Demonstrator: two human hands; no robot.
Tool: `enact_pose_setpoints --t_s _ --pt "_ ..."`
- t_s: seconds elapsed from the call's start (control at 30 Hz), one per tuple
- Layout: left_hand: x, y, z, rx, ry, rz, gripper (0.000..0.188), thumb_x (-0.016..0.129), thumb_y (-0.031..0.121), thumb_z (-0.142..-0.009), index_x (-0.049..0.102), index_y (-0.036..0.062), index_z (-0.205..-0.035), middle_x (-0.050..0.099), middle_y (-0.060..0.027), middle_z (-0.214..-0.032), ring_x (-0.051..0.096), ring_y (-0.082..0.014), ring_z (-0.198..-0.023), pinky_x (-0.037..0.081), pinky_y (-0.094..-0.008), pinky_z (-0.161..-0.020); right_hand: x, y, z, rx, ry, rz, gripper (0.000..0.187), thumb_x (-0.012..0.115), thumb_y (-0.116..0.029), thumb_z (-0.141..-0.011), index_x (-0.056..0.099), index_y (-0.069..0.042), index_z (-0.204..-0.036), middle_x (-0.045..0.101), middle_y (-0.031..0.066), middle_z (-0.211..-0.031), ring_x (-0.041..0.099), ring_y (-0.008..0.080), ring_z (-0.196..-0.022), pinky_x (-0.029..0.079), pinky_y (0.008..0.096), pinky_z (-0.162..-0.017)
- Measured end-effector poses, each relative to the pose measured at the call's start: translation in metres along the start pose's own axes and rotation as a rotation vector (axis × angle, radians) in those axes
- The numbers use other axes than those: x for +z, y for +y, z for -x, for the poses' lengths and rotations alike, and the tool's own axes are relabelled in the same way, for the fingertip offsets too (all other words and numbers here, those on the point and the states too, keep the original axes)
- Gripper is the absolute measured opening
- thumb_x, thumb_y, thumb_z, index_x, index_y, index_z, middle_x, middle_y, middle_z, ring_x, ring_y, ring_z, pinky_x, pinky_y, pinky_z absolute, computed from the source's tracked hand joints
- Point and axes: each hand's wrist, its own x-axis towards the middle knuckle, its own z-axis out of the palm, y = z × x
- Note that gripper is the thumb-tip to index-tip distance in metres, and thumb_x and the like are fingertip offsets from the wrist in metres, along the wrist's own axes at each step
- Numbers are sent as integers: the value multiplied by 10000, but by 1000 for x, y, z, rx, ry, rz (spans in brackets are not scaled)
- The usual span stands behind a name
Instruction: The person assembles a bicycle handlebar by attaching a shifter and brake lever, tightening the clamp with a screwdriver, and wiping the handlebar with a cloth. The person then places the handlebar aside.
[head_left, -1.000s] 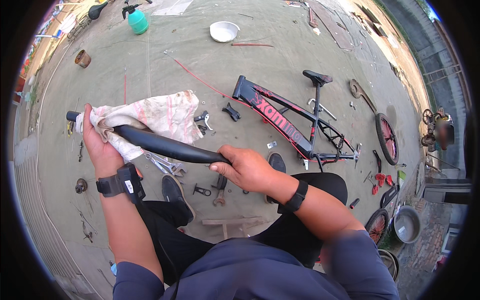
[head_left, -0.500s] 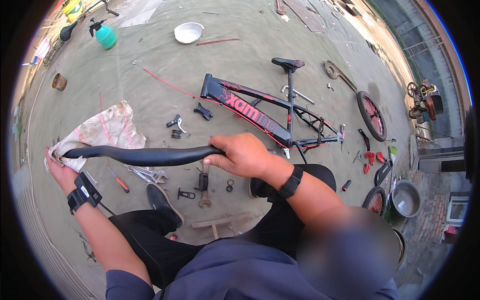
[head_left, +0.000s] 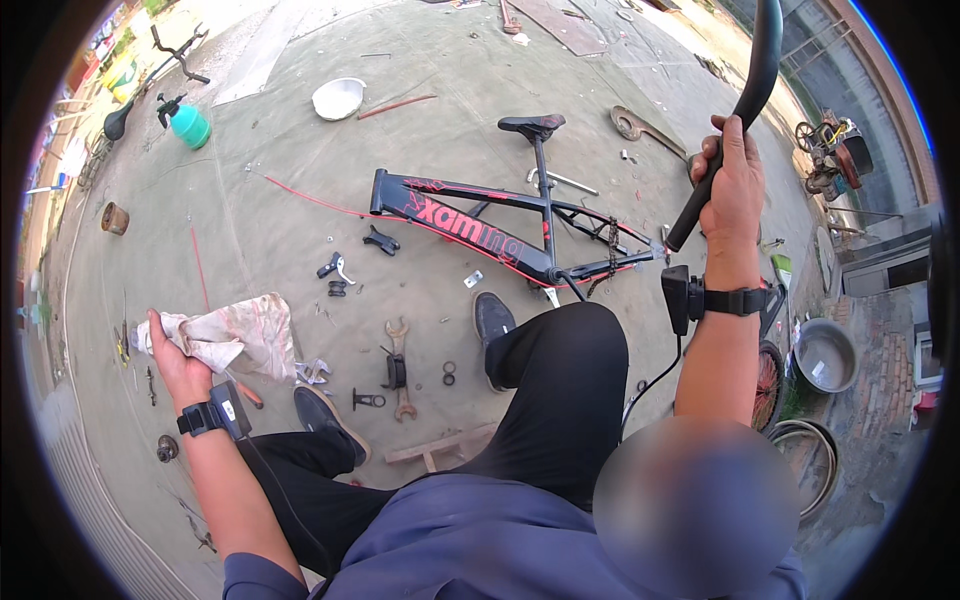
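Raised at the right, my right hand (head_left: 735, 190) is closed round a black bicycle handlebar (head_left: 763, 75), whose upper end runs out of the picture. The lower end of the bar points down toward the rear of the bicycle frame. At the left my left hand (head_left: 180, 370) grips a stained white rag (head_left: 262, 335) that hangs over toward the floor. Between them a black and red bicycle frame (head_left: 470, 232) lies on the ground with its saddle (head_left: 532, 126) attached. Near it are a handlebar stem (head_left: 381, 240) and a brake lever (head_left: 340, 266).
An open-end wrench (head_left: 402, 400), a small bracket (head_left: 368, 400) and black rings (head_left: 449, 373) lie before my feet, by a low wooden stool (head_left: 440, 447). Farther off stand a green spray bottle (head_left: 189, 127), a white basin (head_left: 338, 98) and a rusty can (head_left: 115, 218). A metal tub (head_left: 826, 355) is at right.
The handlebar has left the rag and swung up to the right in my right hand. My left hand, still holding the rag, has shifted slightly right and down.
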Motion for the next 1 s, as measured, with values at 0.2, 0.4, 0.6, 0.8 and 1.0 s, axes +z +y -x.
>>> enact_pose_setpoints --t_s 0.2,0.4,0.6,0.8,1.0 --pt "33 3 34 -48 -79 1 243 707 383 -1004 620 171 -922 653 16 -850 646 -156 -787 558 -361 -757 -182 85 57 155 232 432 199 658 -227 -1031 585 -41 -1035 528 -21 -706 498 76 -504 403 241 -458" --pt "42 11 69 -23 -91 -74 244 710 386 -1000 626 176 -910 657 16 -844 647 -154 -786 556 -355 -755 -275 191 235 660 278 654 316 690 -230 -981 625 43 -1126 618 49 -747 578 132 -502 467 302 -462" --pt "55 20 103 11 -117 -137 241 694 375 -1011 626 169 -906 663 16 -843 653 -154 -778 557 -345 -742 -315 246 348 795 263 834 381 706 -237 -948 661 38 -1207 682 100 -723 660 183 -543 529 353 -539" --pt "69 13 128 15 -108 -182 239 684 376 -1018 625 176 -903 660 21 -837 654 -150 -768 557 -342 -733 -344 269 370 875 289 918 434 708 -296 -918 686 10 -1226 753 213 -913 744 350 -867 563 436 -790" --pt "83 11 149 0 -113 -231 256 686 400 -1014 627 175 -907 655 23 -844 654 -155 -789 558 -356 -762 -362 273 358 919 301 925 443 667 -247 -894 673 -5 -1264 750 248 -1030 732 391 -967 558 455 -856"
